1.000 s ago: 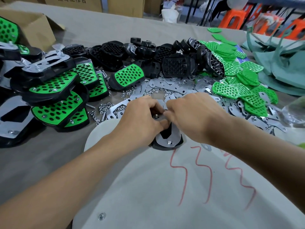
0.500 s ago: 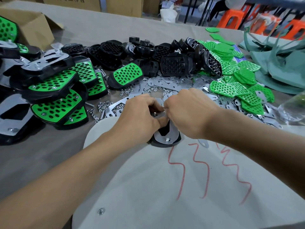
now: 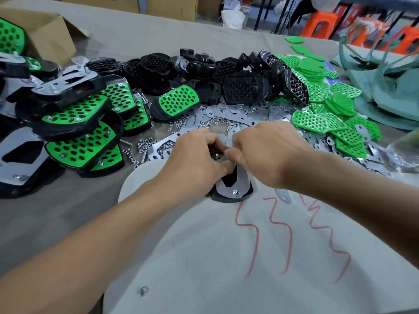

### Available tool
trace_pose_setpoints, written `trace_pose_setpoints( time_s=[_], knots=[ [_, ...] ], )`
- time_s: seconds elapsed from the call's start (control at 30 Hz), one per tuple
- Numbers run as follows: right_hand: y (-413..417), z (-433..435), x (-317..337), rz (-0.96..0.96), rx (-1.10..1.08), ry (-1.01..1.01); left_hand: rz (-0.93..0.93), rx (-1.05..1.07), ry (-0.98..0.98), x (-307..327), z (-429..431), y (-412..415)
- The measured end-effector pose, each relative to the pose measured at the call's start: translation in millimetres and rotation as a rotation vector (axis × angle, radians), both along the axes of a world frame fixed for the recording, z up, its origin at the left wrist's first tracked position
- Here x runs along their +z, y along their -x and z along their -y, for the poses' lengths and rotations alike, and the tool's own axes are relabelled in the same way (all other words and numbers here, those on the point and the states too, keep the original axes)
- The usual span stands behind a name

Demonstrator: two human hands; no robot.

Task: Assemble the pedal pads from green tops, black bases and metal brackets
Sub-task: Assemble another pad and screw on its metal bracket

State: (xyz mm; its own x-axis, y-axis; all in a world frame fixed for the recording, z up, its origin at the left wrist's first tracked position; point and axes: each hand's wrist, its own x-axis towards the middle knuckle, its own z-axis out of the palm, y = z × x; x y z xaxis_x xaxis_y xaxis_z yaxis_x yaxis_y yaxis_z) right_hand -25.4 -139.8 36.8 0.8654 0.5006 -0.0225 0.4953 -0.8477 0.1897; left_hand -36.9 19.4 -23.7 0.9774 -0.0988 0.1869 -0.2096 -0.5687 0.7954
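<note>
1. Two hands meet over one pedal pad, which lies upside down on the far edge of a pale board marked with red squiggles.
2. We see the pad's black base underneath and a metal bracket on top, with a screw showing at its near end.
3. The left hand grips the pad's far end, fingers curled over it and thumb laid on the bracket.
4. The right hand is bunched up narrow, its fingertips right beside a small bolt that stands up between the two hands. We cannot tell whether they pinch anything.
5. To the left, finished pads lie stacked, some green side up, some bracket side up.
6. Beyond the hands, loose brackets and a scatter of nuts cover the grey table.
7. Behind those sits a heap of black bases, and to the right a heap of green tops, touching it.
8. A cardboard box stands at the far left, orange stools stand past the table, and a clear bottle shows at the right edge.
</note>
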Motion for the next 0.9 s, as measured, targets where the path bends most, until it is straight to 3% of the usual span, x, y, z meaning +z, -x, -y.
trace_pose_setpoints(
  time_s=[0.13,0.3,0.4,0.63,0.9],
  knots=[
    [0,1,8,-0.160,0.039,-0.114,-0.009,0.000,0.019,-1,-2,-1],
    [2,-8,1,-0.016,0.041,0.075,-0.004,-0.010,0.014,1,-1,1],
    [2,-6,0,0.002,0.009,0.061,-0.021,0.004,0.017,2,0,2],
    [21,7,-4,-0.146,0.012,-0.278,-0.040,-0.029,-0.074,7,-8,10],
    [36,11,-10,-0.163,0.083,-0.396,-0.075,-0.115,-0.175,16,-13,12]
  ],
)
